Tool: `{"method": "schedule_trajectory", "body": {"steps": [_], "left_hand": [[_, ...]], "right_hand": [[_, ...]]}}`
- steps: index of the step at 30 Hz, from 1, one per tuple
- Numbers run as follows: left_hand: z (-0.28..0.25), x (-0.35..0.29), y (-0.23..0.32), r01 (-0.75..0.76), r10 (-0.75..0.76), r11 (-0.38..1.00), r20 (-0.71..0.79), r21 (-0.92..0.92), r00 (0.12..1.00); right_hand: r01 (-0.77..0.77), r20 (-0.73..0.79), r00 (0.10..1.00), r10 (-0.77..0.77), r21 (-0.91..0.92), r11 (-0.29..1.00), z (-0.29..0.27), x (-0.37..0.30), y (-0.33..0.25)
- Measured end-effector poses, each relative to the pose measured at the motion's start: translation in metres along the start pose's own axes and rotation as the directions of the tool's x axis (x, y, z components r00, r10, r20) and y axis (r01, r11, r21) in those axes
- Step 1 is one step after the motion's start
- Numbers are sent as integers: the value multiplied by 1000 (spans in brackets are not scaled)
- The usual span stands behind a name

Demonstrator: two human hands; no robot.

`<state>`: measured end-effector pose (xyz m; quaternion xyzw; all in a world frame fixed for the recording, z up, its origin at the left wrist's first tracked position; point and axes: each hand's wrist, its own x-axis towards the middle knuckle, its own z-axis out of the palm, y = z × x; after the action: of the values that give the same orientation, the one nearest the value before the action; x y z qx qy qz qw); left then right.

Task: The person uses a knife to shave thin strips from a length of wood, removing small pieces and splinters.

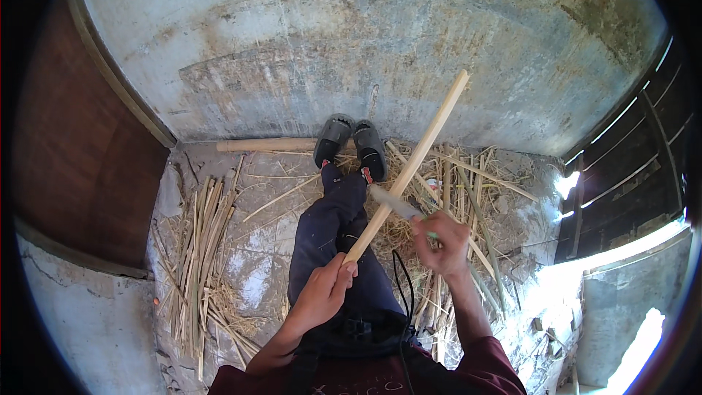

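Seen from my remote post: the left hand (329,283) grips the near end of a pale stick (419,152), while the right hand (442,243) clasps a knife (404,208), blade across the stick. I see strips (201,249) on the floor (256,281) left of the stick, shoes (335,135) nearer it.

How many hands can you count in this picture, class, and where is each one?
2. The left hand grips the lower end of the pale strip; the right hand, farther right, holds a knife whose blade crosses the strip. No others show.
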<state>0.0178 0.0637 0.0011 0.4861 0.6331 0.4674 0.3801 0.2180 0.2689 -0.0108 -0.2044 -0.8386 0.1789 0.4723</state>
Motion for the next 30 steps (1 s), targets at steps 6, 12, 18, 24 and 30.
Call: {"method": "schedule_trajectory", "body": {"steps": [6, 12, 18, 24, 30], "left_hand": [[0, -8, -5, 15, -13, 999, -37, 43, 999], [8, -2, 4, -23, 31, 993, -62, 113, 998], [13, -3, 13, -21, 37, 975, -66, 222, 997], [16, -11, 14, 5, 8, 966, -46, 258, 999], [12, -15, 4, 1, 12, 967, -47, 253, 999]], "right_hand": [[47, -123, 992, -40, 53, 998, -7, -3, 21], [40, 92, 995, -47, 79, 996, 11, 7, -39], [25, 39, 999, -27, 46, 999, 4, 11, -28], [-10, -107, 994, 18, 69, 998, -16, 3, 25], [-182, -205, 962, 178, 2, 983, -31, 13, 20]]}}
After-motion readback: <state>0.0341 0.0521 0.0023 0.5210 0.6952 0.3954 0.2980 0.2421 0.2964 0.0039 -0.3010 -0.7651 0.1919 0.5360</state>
